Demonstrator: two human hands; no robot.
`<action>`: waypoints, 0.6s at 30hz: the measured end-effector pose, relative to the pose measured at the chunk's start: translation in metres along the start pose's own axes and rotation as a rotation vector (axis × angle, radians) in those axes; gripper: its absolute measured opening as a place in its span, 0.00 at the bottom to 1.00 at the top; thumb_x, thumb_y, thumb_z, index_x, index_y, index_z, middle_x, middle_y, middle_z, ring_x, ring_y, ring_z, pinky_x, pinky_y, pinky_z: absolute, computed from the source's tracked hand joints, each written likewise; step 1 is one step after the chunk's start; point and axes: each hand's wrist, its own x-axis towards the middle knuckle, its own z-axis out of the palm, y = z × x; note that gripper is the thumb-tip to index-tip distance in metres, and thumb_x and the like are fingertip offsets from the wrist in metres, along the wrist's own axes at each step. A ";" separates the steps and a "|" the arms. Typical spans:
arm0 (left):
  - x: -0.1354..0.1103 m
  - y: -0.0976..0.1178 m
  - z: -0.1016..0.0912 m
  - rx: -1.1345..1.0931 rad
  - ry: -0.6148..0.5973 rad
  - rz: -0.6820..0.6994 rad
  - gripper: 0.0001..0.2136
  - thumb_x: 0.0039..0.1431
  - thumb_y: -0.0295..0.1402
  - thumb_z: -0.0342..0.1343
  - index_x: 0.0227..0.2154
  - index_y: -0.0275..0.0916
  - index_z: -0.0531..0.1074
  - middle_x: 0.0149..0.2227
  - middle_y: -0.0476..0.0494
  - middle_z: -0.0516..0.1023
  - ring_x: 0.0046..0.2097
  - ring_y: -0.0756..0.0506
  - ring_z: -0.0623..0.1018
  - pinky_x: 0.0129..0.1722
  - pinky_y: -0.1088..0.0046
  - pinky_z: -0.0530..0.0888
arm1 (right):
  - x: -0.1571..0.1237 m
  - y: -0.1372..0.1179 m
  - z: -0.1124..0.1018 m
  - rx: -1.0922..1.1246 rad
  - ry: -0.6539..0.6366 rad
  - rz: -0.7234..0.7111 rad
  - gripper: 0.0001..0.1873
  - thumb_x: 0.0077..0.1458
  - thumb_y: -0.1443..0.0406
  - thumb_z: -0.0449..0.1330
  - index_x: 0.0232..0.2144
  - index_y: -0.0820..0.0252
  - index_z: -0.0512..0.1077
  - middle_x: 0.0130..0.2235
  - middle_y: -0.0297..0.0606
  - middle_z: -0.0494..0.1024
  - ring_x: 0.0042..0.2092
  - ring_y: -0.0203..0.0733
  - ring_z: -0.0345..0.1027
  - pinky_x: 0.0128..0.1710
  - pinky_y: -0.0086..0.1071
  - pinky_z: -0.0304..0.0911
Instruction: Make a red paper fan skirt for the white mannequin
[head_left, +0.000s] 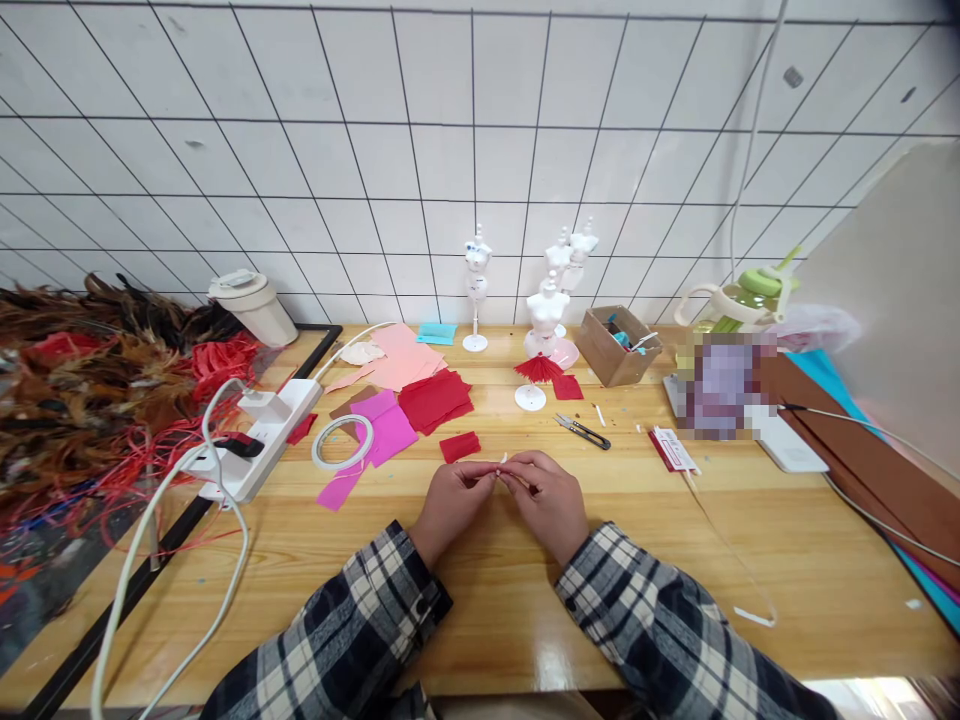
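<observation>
My left hand (pixel 452 500) and my right hand (pixel 551 500) meet over the middle of the wooden table (pixel 487 620). Both pinch a small thin whitish piece (pixel 501 464) between their fingertips; it is too small to name. A folded red paper square (pixel 460 446) lies just beyond my left hand. Small black thread snips (pixel 583 431) lie beyond my right hand. A tiny white mannequin (pixel 546 315) with a red pleated skirt (pixel 538 368) stands on a stand farther back.
Pink and red paper sheets (pixel 409 395), a tape roll (pixel 341 442) and a white power strip (pixel 255 437) lie at left, beside a feather pile (pixel 82 390). More white mannequins (pixel 477 270), a cardboard box (pixel 619 345) and a red card (pixel 673 449) stand behind and right.
</observation>
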 end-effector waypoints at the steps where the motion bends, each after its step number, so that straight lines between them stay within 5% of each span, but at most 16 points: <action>1: 0.000 -0.001 0.000 -0.013 -0.005 0.005 0.11 0.54 0.33 0.57 0.37 0.39 0.80 0.38 0.44 0.83 0.40 0.43 0.81 0.43 0.68 0.75 | 0.000 0.001 0.000 -0.003 0.000 -0.007 0.12 0.59 0.65 0.56 0.41 0.51 0.78 0.40 0.36 0.78 0.40 0.38 0.73 0.39 0.30 0.68; 9: -0.001 -0.005 -0.003 -0.047 -0.033 0.044 0.10 0.53 0.33 0.57 0.37 0.39 0.80 0.39 0.43 0.83 0.40 0.42 0.81 0.45 0.65 0.75 | 0.000 0.005 0.002 0.058 0.025 0.032 0.11 0.59 0.64 0.56 0.38 0.52 0.79 0.38 0.36 0.78 0.38 0.38 0.73 0.38 0.31 0.68; 13: 0.000 -0.009 -0.003 -0.074 -0.035 0.056 0.12 0.50 0.27 0.56 0.37 0.38 0.80 0.41 0.42 0.82 0.43 0.42 0.80 0.48 0.64 0.74 | 0.000 0.004 0.001 0.050 0.028 0.052 0.10 0.57 0.62 0.58 0.38 0.53 0.79 0.38 0.36 0.78 0.29 0.34 0.69 0.32 0.30 0.66; 18: 0.000 -0.008 -0.003 -0.113 -0.064 0.045 0.11 0.51 0.33 0.60 0.37 0.37 0.80 0.39 0.40 0.83 0.41 0.41 0.80 0.44 0.65 0.76 | 0.000 0.004 -0.001 0.025 0.014 0.041 0.11 0.57 0.62 0.58 0.38 0.53 0.79 0.38 0.34 0.78 0.24 0.31 0.63 0.28 0.29 0.63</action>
